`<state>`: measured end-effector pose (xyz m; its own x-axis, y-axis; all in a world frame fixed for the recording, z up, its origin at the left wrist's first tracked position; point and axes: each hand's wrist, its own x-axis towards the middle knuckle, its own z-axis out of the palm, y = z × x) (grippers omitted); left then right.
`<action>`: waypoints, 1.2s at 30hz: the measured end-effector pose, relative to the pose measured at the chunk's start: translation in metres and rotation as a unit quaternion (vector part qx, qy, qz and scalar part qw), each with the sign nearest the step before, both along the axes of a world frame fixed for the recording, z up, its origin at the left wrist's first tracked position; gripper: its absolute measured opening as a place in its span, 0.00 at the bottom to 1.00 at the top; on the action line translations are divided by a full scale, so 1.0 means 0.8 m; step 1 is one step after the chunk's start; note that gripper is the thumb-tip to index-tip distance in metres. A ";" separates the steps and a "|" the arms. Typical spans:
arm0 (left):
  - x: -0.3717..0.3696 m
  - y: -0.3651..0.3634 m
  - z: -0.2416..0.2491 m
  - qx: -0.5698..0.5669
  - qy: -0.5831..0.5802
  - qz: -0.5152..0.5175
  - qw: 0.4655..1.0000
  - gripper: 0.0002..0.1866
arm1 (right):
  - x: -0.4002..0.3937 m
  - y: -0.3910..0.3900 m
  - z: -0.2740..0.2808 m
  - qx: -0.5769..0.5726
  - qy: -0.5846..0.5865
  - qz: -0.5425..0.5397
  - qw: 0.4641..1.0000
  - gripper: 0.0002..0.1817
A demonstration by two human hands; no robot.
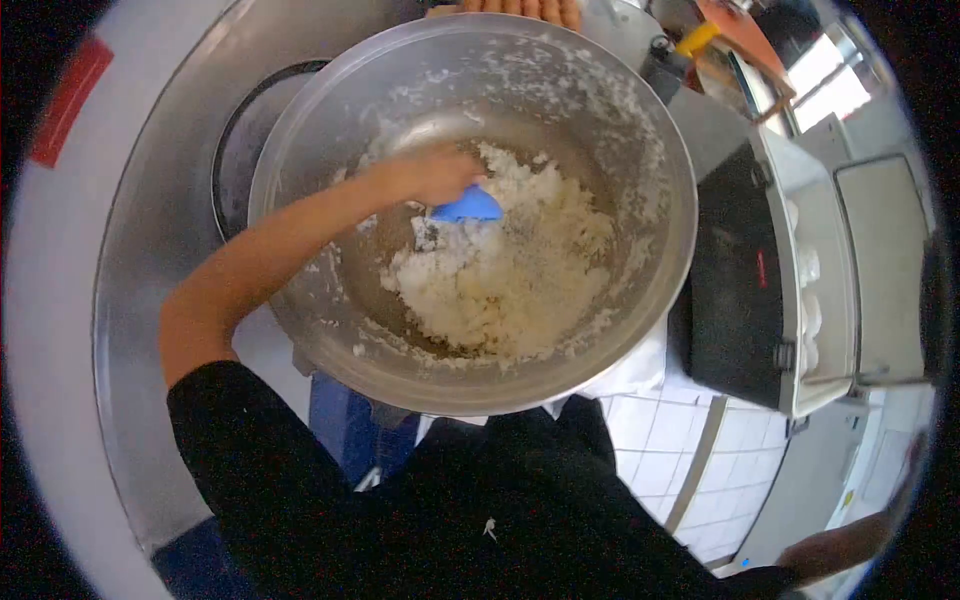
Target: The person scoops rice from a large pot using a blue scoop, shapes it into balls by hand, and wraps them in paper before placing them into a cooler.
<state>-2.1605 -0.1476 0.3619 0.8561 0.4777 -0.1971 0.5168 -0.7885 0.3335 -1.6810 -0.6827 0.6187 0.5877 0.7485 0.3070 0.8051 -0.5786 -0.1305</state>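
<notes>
A large metal bowl (300, 150) fills the middle of the head view, its inner wall smeared with white bits. Inside lies a heap of crumbly white and pale-yellow mixture (530, 270). My left hand (447, 175), slightly blurred, reaches over the rim and is closed around a blue scraper (468, 205). The scraper's edge meets the upper left part of the heap. My right arm stretches out to the lower right, away from the bowl. My right hand (908, 470) is dim at the view's edge, near a pale cabinet, and its fingers cannot be made out.
A metal counter (170, 250) curves around the left. On the right a black box (740, 280) stands with its lid open and white round things inside. Several rounded brown things (525, 8) line the top edge. White floor tiles (650, 440) show below.
</notes>
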 end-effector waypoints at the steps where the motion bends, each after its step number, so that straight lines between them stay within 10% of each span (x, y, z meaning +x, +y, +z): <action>1: 0.007 -0.004 -0.003 -0.035 0.040 -0.011 0.999 0.12 | 0.002 0.004 0.000 -0.001 -0.007 0.003 1.000 0.11; 20: 0.025 -0.139 -0.001 -0.452 0.028 0.055 0.890 0.17 | 0.008 -0.018 0.011 -0.003 0.006 -0.011 1.000 0.13; 22: 0.049 -0.147 -0.015 -0.249 -0.040 -0.009 0.968 0.17 | 0.016 -0.004 0.005 -0.006 -0.003 0.004 1.000 0.13; 28: 0.016 -0.157 -0.005 -0.340 -0.033 -0.034 0.939 0.17 | 0.017 0.007 -0.009 -0.011 0.030 0.042 0.999 0.14; 30: 0.011 -0.171 0.067 -0.436 0.116 0.187 0.873 0.17 | 0.002 0.024 -0.011 -0.004 0.077 0.069 0.995 0.14; 32: -0.007 -0.179 0.115 -0.436 0.110 0.279 0.849 0.20 | -0.020 0.077 -0.025 -0.035 0.224 0.137 0.964 0.14; 35: -0.024 -0.200 0.155 -0.429 -0.004 0.311 0.848 0.23 | -0.088 0.182 -0.132 -0.305 0.405 0.410 0.758 0.09; 36: -0.025 -0.214 0.164 -0.427 -0.075 0.327 0.840 0.23 | -0.106 0.180 -0.230 -0.171 0.530 0.375 0.741 0.12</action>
